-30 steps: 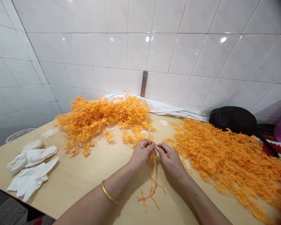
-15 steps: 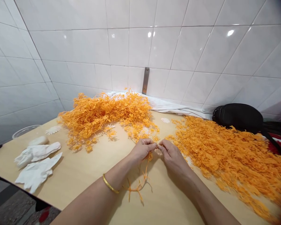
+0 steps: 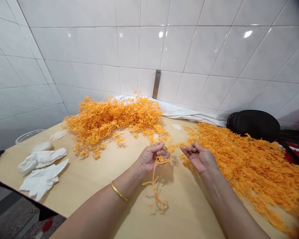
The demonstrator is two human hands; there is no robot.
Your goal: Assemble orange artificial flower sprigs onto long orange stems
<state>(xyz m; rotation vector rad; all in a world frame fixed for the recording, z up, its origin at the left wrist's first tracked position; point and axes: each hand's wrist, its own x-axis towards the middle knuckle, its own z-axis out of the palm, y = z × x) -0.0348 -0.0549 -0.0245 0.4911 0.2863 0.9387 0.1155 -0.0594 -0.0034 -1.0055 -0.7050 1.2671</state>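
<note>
My left hand (image 3: pixel 149 159) is closed, with thumb and fingers pinched on an orange plastic sprig (image 3: pixel 153 182). The thin, branching stem hangs below the fingers over the tabletop (image 3: pixel 109 189). To the right, my right hand (image 3: pixel 201 160) is apart from the sprig, its fingers loosely bent and nothing plainly held in them. It is beside the near-left edge of a wide heap of loose orange pieces (image 3: pixel 239 162). Behind my left hand, a taller pile of branching orange sprigs (image 3: pixel 112 116) spreads across the table.
Crumpled white tissues (image 3: pixel 40 179) lie at the left, near a clear round container (image 3: pixel 30 135). White flower-shaped pieces (image 3: pixel 57 135) rest on the table. A black bag (image 3: pixel 252 123) stands at the back right. White cloth (image 3: pixel 184 113) runs along the tiled wall (image 3: pixel 129 46).
My hands were together at the sprig and have parted. The right has moved right and let go; the left keeps the sprig, whose hanging end has swung right.
</note>
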